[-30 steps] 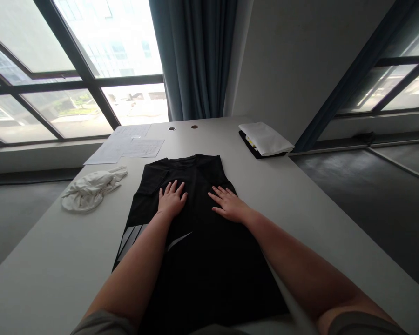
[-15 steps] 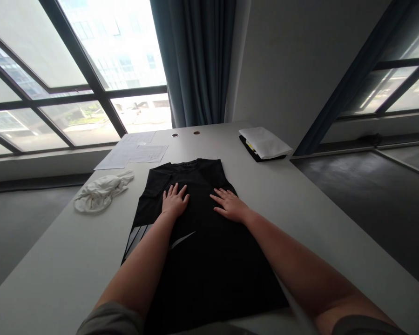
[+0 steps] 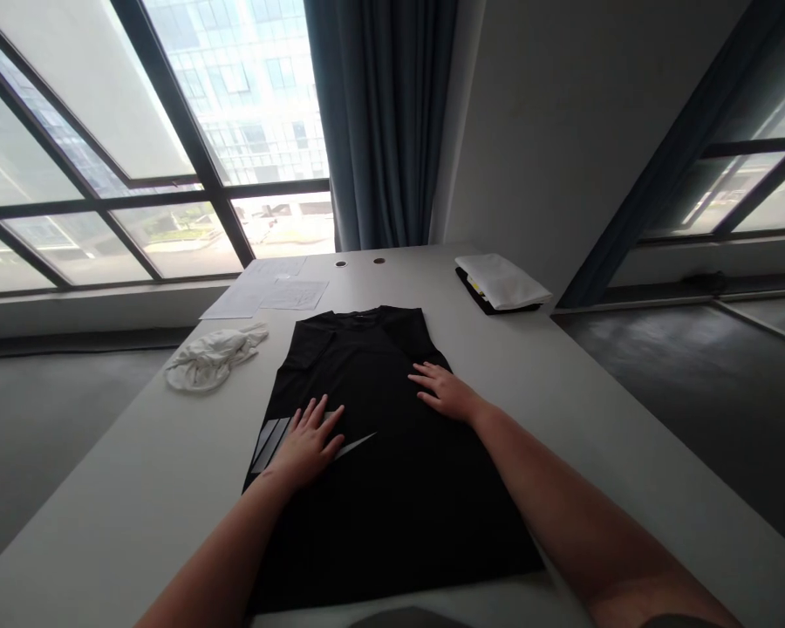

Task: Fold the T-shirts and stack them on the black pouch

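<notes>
A black T-shirt lies spread on the white table, its collar toward the far end and its hem toward me. Grey stripes and a pale swoosh mark its left part. My left hand rests open over the stripes and part of the swoosh, fingers spread and palm down. On the right side of the chest lies my right hand, also open, with its fingers stretched toward the shirt's middle. Neither hand grips the fabric.
A crumpled white cloth is left of the shirt. Behind it lie paper sheets. A folded white item sits on something black at the right edge of the table. A blue curtain hangs behind.
My left hand has slid down the shirt toward me, from the chest to the stripes. My right hand stays on the chest. The camera view has shifted slightly.
</notes>
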A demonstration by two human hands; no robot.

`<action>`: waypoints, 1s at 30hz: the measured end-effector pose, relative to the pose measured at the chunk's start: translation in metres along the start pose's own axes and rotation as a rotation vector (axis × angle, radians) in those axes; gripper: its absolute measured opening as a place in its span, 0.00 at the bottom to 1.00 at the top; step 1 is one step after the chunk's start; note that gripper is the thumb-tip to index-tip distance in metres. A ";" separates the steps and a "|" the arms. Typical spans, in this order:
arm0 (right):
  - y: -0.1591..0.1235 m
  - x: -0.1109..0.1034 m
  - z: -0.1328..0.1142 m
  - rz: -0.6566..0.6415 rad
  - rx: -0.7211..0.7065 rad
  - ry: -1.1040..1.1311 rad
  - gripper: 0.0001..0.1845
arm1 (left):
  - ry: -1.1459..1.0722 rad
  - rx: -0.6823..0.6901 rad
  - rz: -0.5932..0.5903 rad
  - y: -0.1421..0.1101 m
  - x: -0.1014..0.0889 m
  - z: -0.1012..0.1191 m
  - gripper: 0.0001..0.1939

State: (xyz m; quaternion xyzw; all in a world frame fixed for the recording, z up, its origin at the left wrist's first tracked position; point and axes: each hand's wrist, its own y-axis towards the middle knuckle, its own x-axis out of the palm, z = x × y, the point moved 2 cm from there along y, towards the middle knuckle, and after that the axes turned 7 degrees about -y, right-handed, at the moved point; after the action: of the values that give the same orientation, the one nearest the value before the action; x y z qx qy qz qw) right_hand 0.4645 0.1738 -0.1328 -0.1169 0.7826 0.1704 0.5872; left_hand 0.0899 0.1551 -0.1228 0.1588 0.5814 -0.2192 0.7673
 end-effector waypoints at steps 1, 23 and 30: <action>0.000 0.001 0.000 -0.002 0.001 -0.007 0.29 | 0.029 0.009 0.019 -0.022 0.003 -0.007 0.30; -0.077 -0.001 -0.021 -0.006 0.223 -0.160 0.30 | -0.021 -0.211 0.207 -0.125 -0.012 -0.041 0.26; -0.072 -0.002 -0.019 -0.003 0.262 -0.172 0.29 | 0.007 -0.396 0.265 -0.128 -0.021 -0.040 0.25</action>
State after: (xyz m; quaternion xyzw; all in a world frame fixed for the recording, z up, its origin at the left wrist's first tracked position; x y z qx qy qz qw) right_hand 0.4757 0.0997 -0.1355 -0.0254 0.7449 0.0752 0.6625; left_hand -0.0143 0.0688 -0.1125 0.0807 0.5900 0.0022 0.8033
